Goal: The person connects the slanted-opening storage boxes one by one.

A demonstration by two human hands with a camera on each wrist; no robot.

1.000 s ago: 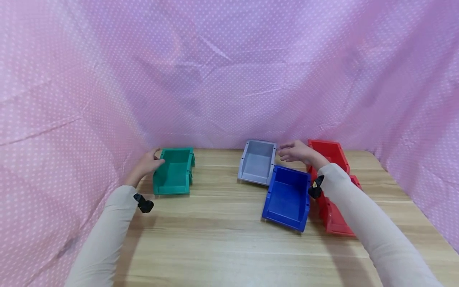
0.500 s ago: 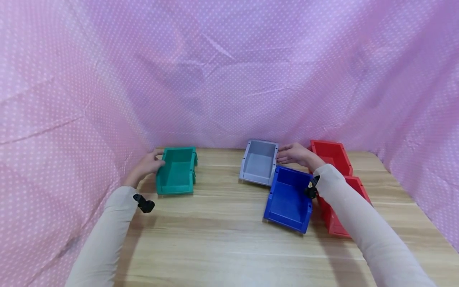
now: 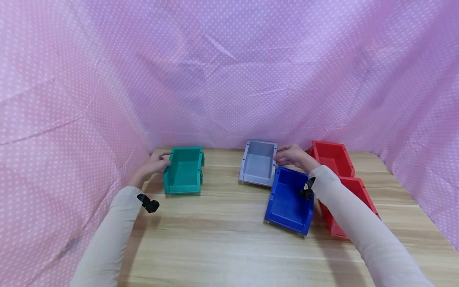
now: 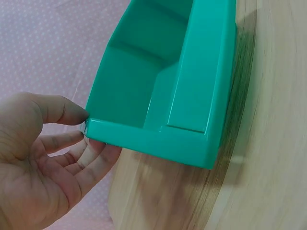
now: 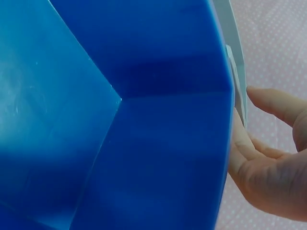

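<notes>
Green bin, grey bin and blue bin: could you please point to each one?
Green bin (image 3: 183, 174), head view: inner floor.
Grey bin (image 3: 257, 166), head view: inner floor.
Blue bin (image 3: 287, 203), head view: inner floor.

High downward head view, close wrist views

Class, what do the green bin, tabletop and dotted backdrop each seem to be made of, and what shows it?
Green bin: probably moulded plastic, satin, from its even colour and soft highlights along the edges.
Tabletop: streaky grain suggests wood, though possibly printed laminate; smooth, faintly glossy.
Dotted backdrop: likely thin cloth, mostly matt, from its creases and soft folds.
</notes>
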